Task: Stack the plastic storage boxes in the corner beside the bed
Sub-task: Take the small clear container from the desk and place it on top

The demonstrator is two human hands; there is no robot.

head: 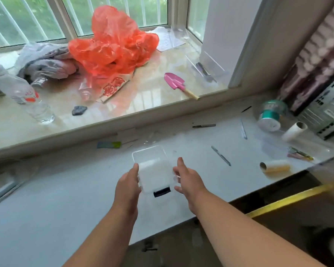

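Note:
A small clear plastic storage box (154,170) with a black latch (162,191) on its near side lies on the white desk (66,189), between my hands. My left hand (128,187) is against its left side, thumb over the rim. My right hand (187,180) is just off its right side, fingers spread, palm facing the box; I cannot tell if it touches. A second clear box (207,68) stands on the windowsill at the right, by the wall. No bed is in view.
The marble windowsill (143,97) carries a red plastic bag (112,45), clothes (44,62), water bottles (23,91) and a pink toy shovel (175,81). Pens (221,156), paper rolls (275,166) and a ribbon spool (271,116) lie on the desk's right side.

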